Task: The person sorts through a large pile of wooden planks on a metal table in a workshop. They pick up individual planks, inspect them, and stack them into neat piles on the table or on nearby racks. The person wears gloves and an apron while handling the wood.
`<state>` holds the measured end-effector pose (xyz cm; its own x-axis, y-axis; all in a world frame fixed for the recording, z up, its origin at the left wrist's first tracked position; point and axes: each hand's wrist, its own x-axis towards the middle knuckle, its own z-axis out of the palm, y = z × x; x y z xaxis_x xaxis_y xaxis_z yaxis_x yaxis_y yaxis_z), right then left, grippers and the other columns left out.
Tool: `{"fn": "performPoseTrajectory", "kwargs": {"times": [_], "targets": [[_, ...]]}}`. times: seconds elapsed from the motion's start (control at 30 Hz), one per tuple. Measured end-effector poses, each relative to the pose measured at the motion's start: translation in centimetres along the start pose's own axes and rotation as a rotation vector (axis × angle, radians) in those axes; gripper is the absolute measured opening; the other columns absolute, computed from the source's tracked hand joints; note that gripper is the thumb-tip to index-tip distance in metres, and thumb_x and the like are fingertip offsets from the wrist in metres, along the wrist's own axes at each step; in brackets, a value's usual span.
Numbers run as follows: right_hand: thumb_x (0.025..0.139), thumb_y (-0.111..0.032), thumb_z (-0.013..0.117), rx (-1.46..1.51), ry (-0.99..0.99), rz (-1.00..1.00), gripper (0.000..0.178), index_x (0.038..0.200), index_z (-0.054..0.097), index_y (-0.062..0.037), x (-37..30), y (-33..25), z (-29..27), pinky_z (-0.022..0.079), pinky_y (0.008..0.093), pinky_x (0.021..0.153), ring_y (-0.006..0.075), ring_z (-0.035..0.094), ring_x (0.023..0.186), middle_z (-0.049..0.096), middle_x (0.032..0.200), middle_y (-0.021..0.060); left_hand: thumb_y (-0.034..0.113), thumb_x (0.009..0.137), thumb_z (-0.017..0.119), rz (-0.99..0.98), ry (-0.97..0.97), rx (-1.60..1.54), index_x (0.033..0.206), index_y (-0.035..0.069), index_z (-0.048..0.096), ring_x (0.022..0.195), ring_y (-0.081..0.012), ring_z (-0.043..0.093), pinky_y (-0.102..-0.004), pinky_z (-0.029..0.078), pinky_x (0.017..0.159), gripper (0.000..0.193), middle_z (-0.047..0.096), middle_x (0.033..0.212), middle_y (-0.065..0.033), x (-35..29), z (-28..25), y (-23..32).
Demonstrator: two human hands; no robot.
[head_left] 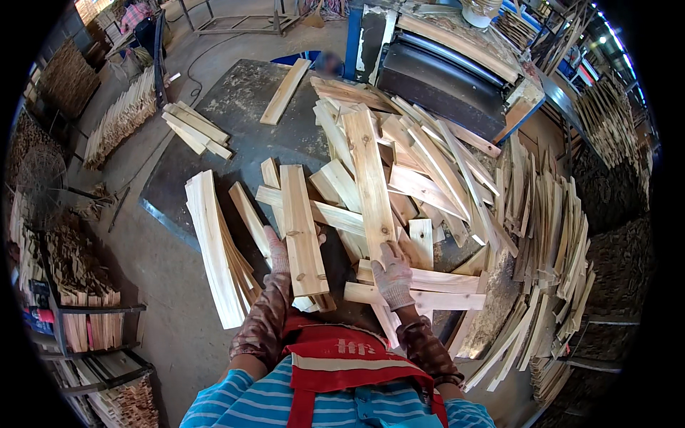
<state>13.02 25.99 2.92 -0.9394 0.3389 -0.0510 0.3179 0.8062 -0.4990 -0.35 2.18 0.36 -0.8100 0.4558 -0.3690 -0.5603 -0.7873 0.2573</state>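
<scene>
My left hand (pixel 279 258), in a pale knit glove, is closed around a knotty wooden board (pixel 301 221) from its left edge. Fingertips show at the board's right edge; the rest of the grip is hidden beneath it. My right hand (pixel 394 277), gloved too, grips the near end of a longer knotty board (pixel 367 175) that slants away from me over the pile. Beneath that hand, two short boards (pixel 428 298) lie crosswise. Left of my left hand is a stack of pale boards (pixel 212 250), with a narrow board (pixel 248 214) between them.
A dark metal table (pixel 235 100) bears the loose board pile (pixel 421 164). Beyond it stands a machine with a dark roller opening (pixel 442 82). Stacked strips (pixel 546 221) crowd the right side. Racks of wood (pixel 89 314) stand at left, and a person (pixel 135 16) is far off.
</scene>
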Motion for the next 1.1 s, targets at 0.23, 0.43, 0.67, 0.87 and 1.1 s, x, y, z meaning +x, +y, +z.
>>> {"fn": "performPoseTrajectory", "kwargs": {"times": [0.23,0.43,0.67,0.87,1.1], "targets": [[0.08,-0.035,0.075,-0.108,0.112,0.009,0.092,0.154,0.032,-0.0035,0.2,-0.4,2.8,0.034,0.0516,0.116,0.0439,0.039,0.14,0.036,0.158,0.0202,0.021,0.089,0.071,0.011,0.206,0.752,0.121,-0.002,0.065,0.092,-0.0215,0.072,-0.0335,0.06,0.081,0.04,0.074,0.104,-0.0114,-4.8,-0.2,7.9],[0.075,-0.037,0.079,-0.19,0.161,0.119,0.107,0.159,0.021,-0.0035,-0.1,-0.3,3.9,0.03,0.0519,0.119,0.0443,0.035,0.143,0.032,0.159,0.0242,0.012,0.092,0.066,0.363,0.336,0.947,0.127,-0.001,0.061,0.094,-0.0173,0.069,-0.0301,0.058,0.082,0.038,0.071,0.11,-0.0081,-11.3,-2.3,16.8],[0.072,-0.032,0.08,-0.153,0.146,0.188,0.107,0.158,0.023,-0.0045,0.9,0.2,4.7,0.036,0.0524,0.115,0.0452,0.041,0.138,0.038,0.155,0.0248,0.006,0.087,0.071,0.414,0.65,1.105,0.127,0.001,0.063,0.1,-0.0136,0.064,-0.0285,0.05,0.092,0.042,0.07,0.109,-0.0035,-9.9,-19.2,23.2],[0.069,-0.027,0.085,0.072,0.093,0.171,0.103,0.155,0.033,-0.0031,-0.3,0.3,0.9,0.038,0.0479,0.114,0.0437,0.044,0.136,0.041,0.152,0.0259,-0.006,0.079,0.073,0.694,0.674,0.982,0.151,0.003,0.038,0.115,-0.0204,0.06,-0.0317,0.05,0.098,0.081,0.053,0.144,-0.0145,-7.6,-18.0,20.9],[0.065,-0.026,0.086,0.062,0.203,0.113,0.098,0.149,0.042,-0.0023,-2.9,-1.6,-2.2,0.043,0.0496,0.109,0.0441,0.048,0.13,0.047,0.147,0.0236,0.009,0.083,0.076,0.648,0.974,1.648,0.151,0.004,0.042,0.127,-0.0243,0.056,-0.0338,0.045,0.108,0.077,0.054,0.147,-0.0119,-7.6,-12.9,20.8]]}}
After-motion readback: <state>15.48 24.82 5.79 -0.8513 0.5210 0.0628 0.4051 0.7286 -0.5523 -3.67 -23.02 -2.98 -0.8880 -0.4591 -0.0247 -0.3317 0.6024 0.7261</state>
